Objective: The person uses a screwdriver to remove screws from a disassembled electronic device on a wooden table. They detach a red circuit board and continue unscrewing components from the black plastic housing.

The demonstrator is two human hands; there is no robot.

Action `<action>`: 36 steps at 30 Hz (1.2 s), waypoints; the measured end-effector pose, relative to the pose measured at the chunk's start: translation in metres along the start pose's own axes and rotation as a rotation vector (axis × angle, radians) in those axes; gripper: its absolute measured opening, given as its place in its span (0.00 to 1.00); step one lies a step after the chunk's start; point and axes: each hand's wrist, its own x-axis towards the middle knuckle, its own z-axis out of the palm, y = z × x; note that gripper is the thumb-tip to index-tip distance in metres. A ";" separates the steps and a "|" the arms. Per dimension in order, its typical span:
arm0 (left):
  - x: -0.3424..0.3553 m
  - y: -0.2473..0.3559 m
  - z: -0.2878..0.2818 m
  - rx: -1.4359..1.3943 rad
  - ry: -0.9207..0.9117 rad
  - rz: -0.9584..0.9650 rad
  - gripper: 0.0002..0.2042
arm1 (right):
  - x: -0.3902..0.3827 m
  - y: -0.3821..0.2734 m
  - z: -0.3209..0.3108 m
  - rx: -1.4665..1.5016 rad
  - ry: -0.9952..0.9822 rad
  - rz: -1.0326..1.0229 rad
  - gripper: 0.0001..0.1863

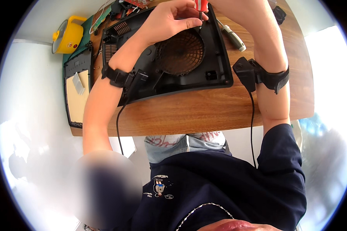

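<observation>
A screwdriver (201,5) with a red-and-white handle stands nearly upright, its tip down at the black plastic housing (216,57). The fingers and thumb of my left hand (172,19) close around its shaft, just below the handle. My right hand (224,3) comes in beside the handle at the upper edge. Its fingers are cut off there, so their grip is hidden. Below the screwdriver is the housing's round vent grille (181,54). My left forearm crosses over the housing's left part.
A second screwdriver (233,38) with a grey-white handle lies right of the housing on the wooden table (189,109). Leftward are a yellow pot (68,35) and a black-framed panel (76,102) bearing a small clear piece. Circuit boards (137,3) sit behind. Cables hang from both wrist straps.
</observation>
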 end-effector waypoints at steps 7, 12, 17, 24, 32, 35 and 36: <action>0.006 0.003 0.008 -0.224 0.232 0.124 0.14 | -0.001 0.001 0.005 -0.036 0.030 -0.090 0.19; 0.005 0.001 0.002 0.033 0.324 -0.002 0.15 | 0.001 0.001 0.000 -0.066 0.015 -0.115 0.19; 0.004 0.005 -0.003 0.525 0.325 0.108 0.10 | 0.001 0.014 -0.005 -0.041 0.011 -0.198 0.19; 0.003 0.018 -0.004 0.236 0.183 0.138 0.13 | 0.005 0.030 0.000 0.142 -0.032 -0.308 0.18; 0.006 0.014 -0.012 -0.059 0.221 0.146 0.11 | 0.005 0.013 -0.009 0.044 -0.022 -0.246 0.19; 0.004 0.010 -0.010 -0.066 0.311 0.134 0.12 | 0.006 0.017 -0.007 -0.026 0.005 -0.259 0.18; 0.004 0.008 -0.011 -0.022 0.316 0.136 0.13 | 0.005 0.019 -0.006 -0.026 0.017 -0.266 0.18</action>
